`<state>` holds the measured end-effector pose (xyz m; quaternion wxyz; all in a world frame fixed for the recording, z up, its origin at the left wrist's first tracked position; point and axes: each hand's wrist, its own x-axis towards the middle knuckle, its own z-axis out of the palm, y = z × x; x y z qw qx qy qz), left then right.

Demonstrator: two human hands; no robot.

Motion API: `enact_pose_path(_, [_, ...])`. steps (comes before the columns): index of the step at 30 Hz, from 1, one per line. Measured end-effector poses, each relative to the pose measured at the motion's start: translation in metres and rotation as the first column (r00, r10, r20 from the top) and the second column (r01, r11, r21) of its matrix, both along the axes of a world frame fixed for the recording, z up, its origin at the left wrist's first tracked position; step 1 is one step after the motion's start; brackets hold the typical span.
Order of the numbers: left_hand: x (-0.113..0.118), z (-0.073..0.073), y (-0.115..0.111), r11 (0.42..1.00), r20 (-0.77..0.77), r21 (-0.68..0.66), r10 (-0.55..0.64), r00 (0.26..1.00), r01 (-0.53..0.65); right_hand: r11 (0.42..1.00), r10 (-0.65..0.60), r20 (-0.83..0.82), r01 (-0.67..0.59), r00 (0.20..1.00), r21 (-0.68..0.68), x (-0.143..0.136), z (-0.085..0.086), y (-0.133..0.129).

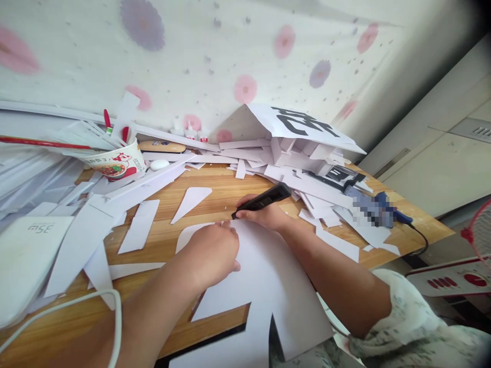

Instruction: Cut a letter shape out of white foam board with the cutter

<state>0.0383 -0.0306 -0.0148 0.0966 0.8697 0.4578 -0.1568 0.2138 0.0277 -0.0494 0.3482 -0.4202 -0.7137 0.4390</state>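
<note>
Your right hand has its fingers closed around a black cutter, held like a pen. Its tip points left and touches the top edge of a white sheet. Your left hand lies palm down on the same sheet, just left of the tip, fingers loosely curled and pressing on the paper; it grips nothing. The two hands nearly touch.

The sheet lies in front of you on a wooden table and hangs over its near edge, with a notch cut out at the bottom.

White offcuts lie scattered to the left, one of them a narrow triangle just beyond your left hand. Further left, a paper cup holds red-handled tools and strips. A white cable loops across the near left corner.

Behind your right hand is a heap of white pieces topped by a sheet with large black lettering. To the right, a blue tool with a black cord lies near the table edge. A flowered wall stands behind the table.
</note>
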Motion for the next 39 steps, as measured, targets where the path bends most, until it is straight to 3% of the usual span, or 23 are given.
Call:
enact_pose_path(4, [0.002,0.004,0.000,0.999,-0.030,-0.038,0.000,1.000,-0.001,0.997,-0.075,-0.027,0.076,0.997,0.035,0.005,-0.016,0.000])
enact_pose_path(8, [0.002,0.005,0.000,0.999,-0.021,-0.033,-0.004,1.000,0.004,0.994,-0.083,-0.047,0.086,0.995,0.062,0.006,-0.022,-0.002])
enact_pose_path(15, [0.002,0.003,0.003,0.998,0.056,-0.036,0.045,0.997,-0.043,0.993,-0.041,-0.012,0.042,0.999,0.114,0.005,-0.021,-0.002])
enact_pose_path(23, [0.003,0.002,0.006,0.999,-0.008,-0.035,-0.002,1.000,0.002,0.988,-0.020,0.011,0.018,1.000,0.155,0.008,-0.019,-0.005])
enact_pose_path(39, [0.004,0.008,0.005,0.999,-0.013,-0.031,0.031,0.999,-0.032,0.978,0.075,0.023,-0.079,0.997,0.191,0.019,-0.021,0.000])
